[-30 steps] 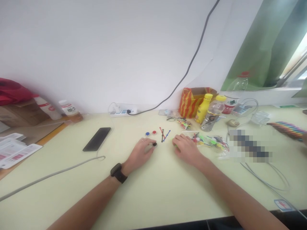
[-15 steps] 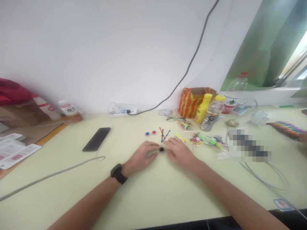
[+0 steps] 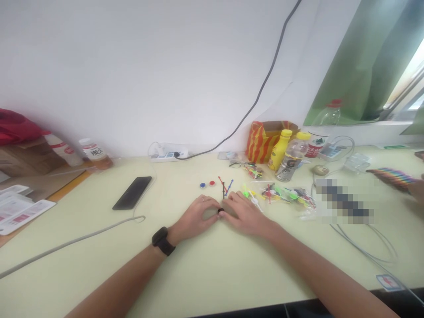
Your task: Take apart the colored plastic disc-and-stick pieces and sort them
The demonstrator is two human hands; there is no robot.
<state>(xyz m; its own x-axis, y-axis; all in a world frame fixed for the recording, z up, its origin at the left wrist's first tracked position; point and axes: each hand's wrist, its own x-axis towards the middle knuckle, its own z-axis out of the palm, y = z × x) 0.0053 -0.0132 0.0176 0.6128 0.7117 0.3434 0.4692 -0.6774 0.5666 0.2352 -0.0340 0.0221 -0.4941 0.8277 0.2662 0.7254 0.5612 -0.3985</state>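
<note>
A small black round piece, partly hidden, lies between my hands on the table. My left hand has its fingers and thumb curled closed around the piece's left side. From the right, my right hand presses its thumb against the same piece, fingers curled near the lower ends of some small sticks. These are a black arrow-tipped stick, a blue one and a red one, fanned out just beyond. A blue round piece and a red round piece rest farther back, touching neither hand.
Several colourful plastic parts are spread right of my hands. Bottles, including a yellow bottle, and a striped bag stand behind. A black phone and grey cable lie left. Another person's hand shows at far right.
My hands have closed in on the black round piece, which has shifted slightly towards me and to the left. My right thumb now meets it.
</note>
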